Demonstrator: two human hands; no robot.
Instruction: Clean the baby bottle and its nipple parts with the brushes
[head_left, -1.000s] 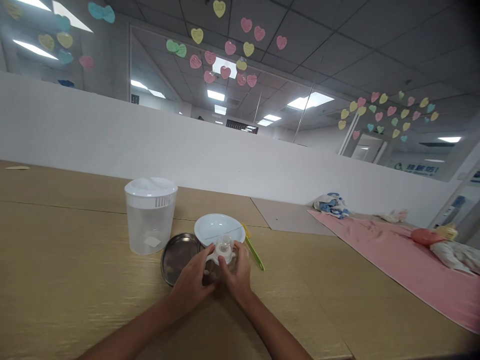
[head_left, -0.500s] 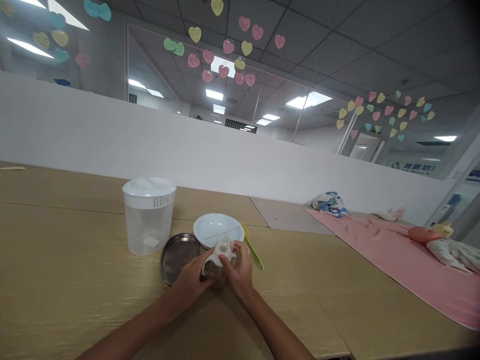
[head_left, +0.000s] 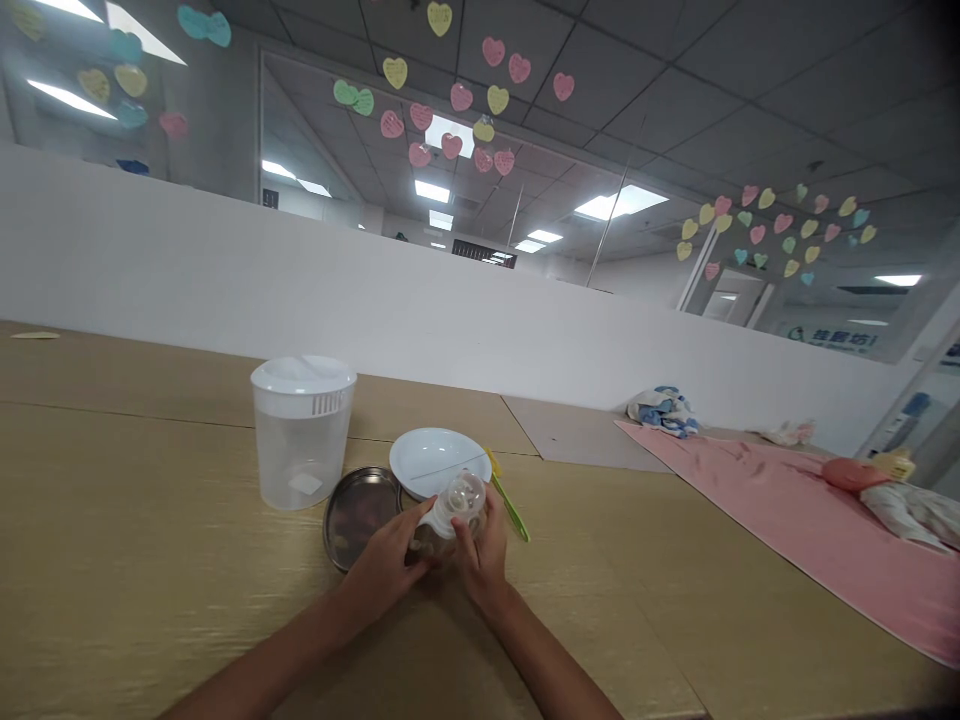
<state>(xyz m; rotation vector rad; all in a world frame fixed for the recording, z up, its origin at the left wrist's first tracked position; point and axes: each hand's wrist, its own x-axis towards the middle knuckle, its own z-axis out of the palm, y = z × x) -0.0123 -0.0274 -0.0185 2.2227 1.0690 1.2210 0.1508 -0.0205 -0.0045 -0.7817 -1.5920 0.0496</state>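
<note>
A clear baby bottle (head_left: 442, 522) with a white collar and a transparent cap is held between both hands, its top tilted to the right. My left hand (head_left: 390, 553) grips it from the left side. On the other side my right hand (head_left: 482, 550) wraps round it, thumb near the collar. Just behind the bottle stands a white bowl (head_left: 427, 455) with a thin straight rod lying across it. A round metal dish (head_left: 360, 515) is beside my left hand. Right of the bowl lies a green and yellow brush-like tool (head_left: 514, 508), its head partly hidden.
A tall translucent lidded bucket (head_left: 302, 430) stands at the left behind the metal dish. On the right, a pink cloth (head_left: 780, 510) covers the table, with a bundled blue and white cloth (head_left: 664, 410) at its far corner. A white partition (head_left: 450, 310) borders the table's back.
The bottle, upright a second ago, has turned and tipped so that its cap leans to the right. Both hands have kept their hold, and the right has shifted slightly.
</note>
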